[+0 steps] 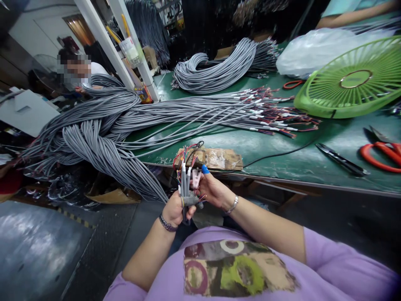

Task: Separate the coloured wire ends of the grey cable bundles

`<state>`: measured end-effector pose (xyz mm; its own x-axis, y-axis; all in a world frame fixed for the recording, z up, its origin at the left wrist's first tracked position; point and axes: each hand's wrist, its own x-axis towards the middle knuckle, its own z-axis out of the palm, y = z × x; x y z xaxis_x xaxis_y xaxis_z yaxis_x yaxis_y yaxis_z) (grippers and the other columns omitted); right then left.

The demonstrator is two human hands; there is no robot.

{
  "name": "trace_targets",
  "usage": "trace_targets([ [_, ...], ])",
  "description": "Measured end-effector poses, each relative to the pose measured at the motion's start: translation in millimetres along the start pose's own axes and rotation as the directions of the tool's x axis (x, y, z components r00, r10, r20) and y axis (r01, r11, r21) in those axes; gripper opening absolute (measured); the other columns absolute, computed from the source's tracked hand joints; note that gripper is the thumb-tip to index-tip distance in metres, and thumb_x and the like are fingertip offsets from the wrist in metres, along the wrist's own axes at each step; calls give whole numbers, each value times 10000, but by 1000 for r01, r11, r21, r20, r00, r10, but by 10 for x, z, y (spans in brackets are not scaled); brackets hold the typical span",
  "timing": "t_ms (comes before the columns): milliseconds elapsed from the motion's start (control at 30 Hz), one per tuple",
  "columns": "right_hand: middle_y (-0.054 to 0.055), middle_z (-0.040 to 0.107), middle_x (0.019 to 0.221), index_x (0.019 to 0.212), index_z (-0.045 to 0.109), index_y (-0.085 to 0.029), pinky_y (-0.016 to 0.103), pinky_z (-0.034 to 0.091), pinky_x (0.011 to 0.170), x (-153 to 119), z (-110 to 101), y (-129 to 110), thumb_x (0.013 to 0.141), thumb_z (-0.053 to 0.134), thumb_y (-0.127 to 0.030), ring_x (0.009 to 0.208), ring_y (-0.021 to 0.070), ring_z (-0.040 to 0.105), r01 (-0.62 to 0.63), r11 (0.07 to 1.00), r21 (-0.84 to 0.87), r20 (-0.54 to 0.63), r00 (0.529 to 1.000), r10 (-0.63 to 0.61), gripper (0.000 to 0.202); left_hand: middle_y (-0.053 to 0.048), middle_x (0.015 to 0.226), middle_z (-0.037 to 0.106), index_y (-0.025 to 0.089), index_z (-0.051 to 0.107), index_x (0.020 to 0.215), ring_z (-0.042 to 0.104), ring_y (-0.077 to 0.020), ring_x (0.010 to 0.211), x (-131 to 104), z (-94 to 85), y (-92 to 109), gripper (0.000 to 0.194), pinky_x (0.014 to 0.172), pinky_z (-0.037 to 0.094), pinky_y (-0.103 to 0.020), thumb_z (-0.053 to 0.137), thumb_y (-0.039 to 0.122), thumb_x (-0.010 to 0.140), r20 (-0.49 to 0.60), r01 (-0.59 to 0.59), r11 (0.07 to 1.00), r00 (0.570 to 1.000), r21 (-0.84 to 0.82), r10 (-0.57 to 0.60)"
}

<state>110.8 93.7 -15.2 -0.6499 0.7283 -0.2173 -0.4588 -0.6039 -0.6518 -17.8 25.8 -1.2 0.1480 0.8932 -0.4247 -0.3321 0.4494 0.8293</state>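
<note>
My left hand is closed around several grey cables, just in front of the table edge. A grey cover wraps its thumb. White-banded ends of these cables point up, with thin coloured wires fanning out. My right hand is close against the same bunch from the right, a blue cover on one raised fingertip. Beside its fingers is a pale pink piece, and loose wire ends show below. The fingers curl toward the bunch, but what they pinch is partly hidden.
A worn wooden block lies at the edge of the green table. Behind it stretches a long grey cable bundle. Pliers, red-handled cutters and a green fan stand right. Another person is at the far left.
</note>
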Motion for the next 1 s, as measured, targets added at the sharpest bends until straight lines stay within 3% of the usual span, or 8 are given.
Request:
trace_targets([
  [100,29,641,697,792,635,-179,214,469,540,-49,-4,-34,820,535,-584,588,114,561,-58,988,144,-23,998,62,418,33,376,519,151,555,643,384,-73,258,-98,27,-59,290,276,263,-180,756,356,592,-41,-64,998,997,26,65],
  [300,18,633,720,790,642,-170,205,468,546,-110,16,-54,770,682,-369,615,108,554,3,998,66,-76,997,2,204,21,405,511,140,550,538,422,-66,307,-231,151,-191,330,326,306,-187,691,387,705,-153,-218,966,959,142,239],
  [433,13,612,705,747,632,-159,198,435,500,-132,33,-38,767,676,-404,577,92,516,5,999,49,-55,999,-2,250,17,419,516,140,557,522,420,-67,321,-210,195,-208,358,325,303,-192,691,417,704,-220,-267,952,930,147,294],
  [667,27,635,713,794,643,-164,202,420,479,-125,46,-51,784,650,-426,561,102,530,-17,998,64,-116,993,25,262,16,422,519,140,544,513,420,-62,324,-153,250,-192,401,337,308,-188,680,465,705,-252,-261,953,922,153,293],
  [833,-3,578,584,716,603,-160,195,352,431,-89,55,-92,731,696,-469,476,85,464,-28,999,-19,-142,990,25,323,22,429,523,145,545,539,427,-62,326,-108,263,-206,403,340,308,-186,691,493,681,-278,-258,954,915,153,292],
  [1000,10,604,618,716,622,-151,218,407,503,-102,25,-104,710,715,-464,533,100,504,-22,999,-43,-98,995,18,327,18,426,522,142,542,517,430,-62,325,-99,259,-202,407,343,311,-186,677,482,698,-283,-270,949,909,163,307],
])
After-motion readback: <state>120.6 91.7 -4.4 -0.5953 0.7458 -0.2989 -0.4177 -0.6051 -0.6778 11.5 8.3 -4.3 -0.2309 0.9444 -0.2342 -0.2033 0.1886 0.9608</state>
